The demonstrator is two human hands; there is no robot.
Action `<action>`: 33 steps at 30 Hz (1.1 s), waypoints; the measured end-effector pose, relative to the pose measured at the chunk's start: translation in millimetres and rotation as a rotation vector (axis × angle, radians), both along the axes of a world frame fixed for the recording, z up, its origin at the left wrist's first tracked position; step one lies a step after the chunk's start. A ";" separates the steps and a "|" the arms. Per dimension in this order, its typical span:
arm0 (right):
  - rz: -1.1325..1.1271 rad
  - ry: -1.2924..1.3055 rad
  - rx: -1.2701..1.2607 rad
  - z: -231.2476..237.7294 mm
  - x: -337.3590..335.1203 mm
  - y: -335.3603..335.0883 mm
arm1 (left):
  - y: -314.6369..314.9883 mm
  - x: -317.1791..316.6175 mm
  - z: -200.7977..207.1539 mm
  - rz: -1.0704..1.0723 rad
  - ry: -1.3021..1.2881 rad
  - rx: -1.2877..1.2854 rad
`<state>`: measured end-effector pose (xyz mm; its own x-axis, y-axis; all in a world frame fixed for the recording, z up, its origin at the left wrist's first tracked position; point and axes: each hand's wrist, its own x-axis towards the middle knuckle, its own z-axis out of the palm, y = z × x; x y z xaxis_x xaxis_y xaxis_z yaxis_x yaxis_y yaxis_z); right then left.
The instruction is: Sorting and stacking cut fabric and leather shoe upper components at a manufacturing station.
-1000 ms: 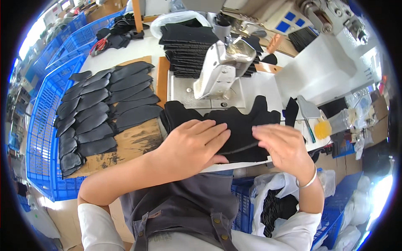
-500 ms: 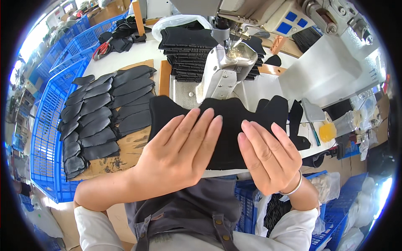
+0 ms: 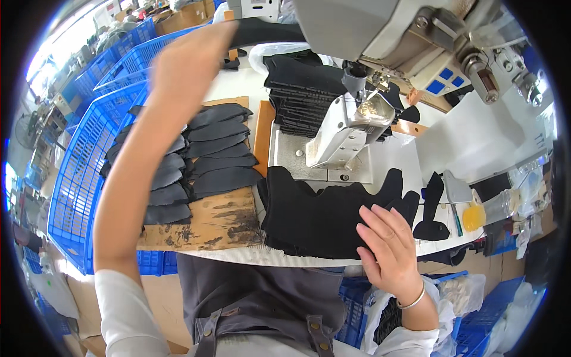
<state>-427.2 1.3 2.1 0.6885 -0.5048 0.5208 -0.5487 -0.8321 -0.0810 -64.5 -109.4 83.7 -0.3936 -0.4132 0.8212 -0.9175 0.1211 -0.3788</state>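
Note:
My left hand [image 3: 189, 62] is stretched out to the far left, smeared by motion. A black fabric piece [image 3: 264, 31] sticks out from it toward the sewing machine [image 3: 345, 128], and the fingers appear closed on its end. My right hand [image 3: 389, 247] rests open, fingers stretched out, on the right part of the black cut fabric pieces [image 3: 321, 220] lying at the table's near edge. These pieces have a wavy far edge and overlap in a small pile. A metal bracelet circles my right wrist.
Dark leaf-shaped pieces [image 3: 223, 152] lie in rows on a stained brown board [image 3: 220, 223]. Behind the machine's post stands a stack of folded black pieces [image 3: 303, 95]. Blue crates [image 3: 80, 178] line the left. A black strip [image 3: 433, 208] and a yellow-capped bottle [image 3: 474, 218] lie right.
My left hand has left the near black pieces and swung up to the far left, now with a black piece. My right hand stays by the pile, slightly lower. The view has shifted.

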 end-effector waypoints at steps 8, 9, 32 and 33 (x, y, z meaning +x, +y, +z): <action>0.048 -0.016 0.108 -9.6 12.3 15.9 | -59.0 -75.7 -23.2 -0.496 0.197 0.606; 0.029 -0.021 0.109 -12.9 9.3 18.5 | -55.1 -61.5 -28.0 -0.467 0.201 0.616; -0.112 -0.380 0.047 -56.1 2.0 56.9 | 129.6 133.0 -139.3 0.216 0.964 0.458; -0.109 -0.382 0.048 -56.3 1.7 57.0 | 139.1 143.6 -136.1 0.291 0.991 0.353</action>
